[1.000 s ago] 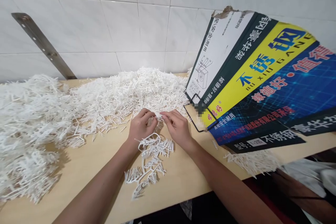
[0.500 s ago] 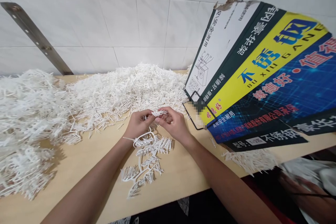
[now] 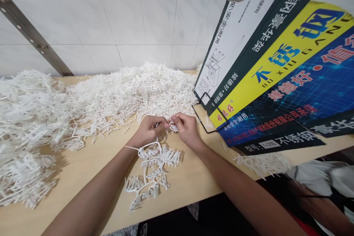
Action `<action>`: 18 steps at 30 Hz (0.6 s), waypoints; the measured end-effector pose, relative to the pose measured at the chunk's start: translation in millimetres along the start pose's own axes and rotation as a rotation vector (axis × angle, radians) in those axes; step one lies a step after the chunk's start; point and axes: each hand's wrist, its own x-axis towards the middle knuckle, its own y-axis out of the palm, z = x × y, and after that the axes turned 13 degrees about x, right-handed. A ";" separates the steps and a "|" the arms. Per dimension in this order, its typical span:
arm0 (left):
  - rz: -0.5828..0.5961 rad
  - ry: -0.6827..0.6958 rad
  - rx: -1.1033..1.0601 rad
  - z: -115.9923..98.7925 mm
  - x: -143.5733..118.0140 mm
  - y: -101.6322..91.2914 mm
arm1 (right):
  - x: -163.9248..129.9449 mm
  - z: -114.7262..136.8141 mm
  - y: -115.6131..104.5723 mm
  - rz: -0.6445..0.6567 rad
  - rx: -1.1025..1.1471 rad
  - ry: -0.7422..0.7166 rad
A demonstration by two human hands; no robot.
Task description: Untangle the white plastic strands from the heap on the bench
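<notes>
Both hands meet over the tabletop [image 3: 83, 177], just before the big heap of white plastic pieces [image 3: 132, 92]; the left hand [image 3: 148, 131] and the right hand [image 3: 186, 129] pinch one small cluster of white prongs [image 3: 169, 125] between thumbs and fingertips, fingers curled narrow around it; a branched sprue strip [image 3: 151, 171] trails from the left hand toward the table edge. To do this well, I judge, grip close to the joint, keep the pinch firm, twist rather than tug, and let the strip lie slack; whether pieces are joined or already separated is too fine to tell; the fingertips hide the contact point; the printed carton [image 3: 276, 70] runs out of frame at right.
</notes>
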 end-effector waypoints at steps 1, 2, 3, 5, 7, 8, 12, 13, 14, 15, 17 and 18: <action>0.016 0.001 -0.015 -0.1 -0.2 -0.7 | 1.0 -2.6 -0.1 -0.044 0.066 0.034; 0.042 0.005 -0.023 -0.2 -0.8 -1.3 | 2.6 -5.3 -0.5 -0.112 0.148 0.064; 0.074 0.010 -0.029 -0.4 -1.8 -1.9 | 4.7 -7.7 -1.1 -0.196 0.237 0.091; 0.106 0.014 -0.043 -0.8 -3.7 -2.6 | 8.7 -10.4 -2.4 -0.328 0.369 0.133; 0.051 -0.002 -0.047 -1.1 -4.3 -2.1 | 10.9 -8.7 -3.2 -0.288 0.354 0.126; -0.005 -0.018 -0.045 -1.1 -3.7 -1.5 | 11.0 -6.3 -3.2 -0.214 0.297 0.097; -0.136 -0.065 0.005 1.6 1.5 3.2 | 9.2 6.6 -2.8 0.022 0.179 -0.038; -0.138 -0.069 0.019 2.9 2.6 4.3 | 8.9 8.6 -3.0 0.063 0.195 -0.051; -0.131 -0.067 0.030 4.1 3.3 5.4 | 8.7 9.7 -3.2 0.106 0.206 -0.054; -0.119 -0.060 0.039 5.3 3.8 6.2 | 8.7 9.6 -3.3 0.144 0.200 -0.051; -0.075 -0.034 0.056 6.5 4.1 7.2 | 8.4 6.9 -3.1 0.174 0.143 -0.022; -0.052 -0.019 0.061 6.4 4.2 7.3 | 7.9 4.8 -2.7 0.156 0.112 0.003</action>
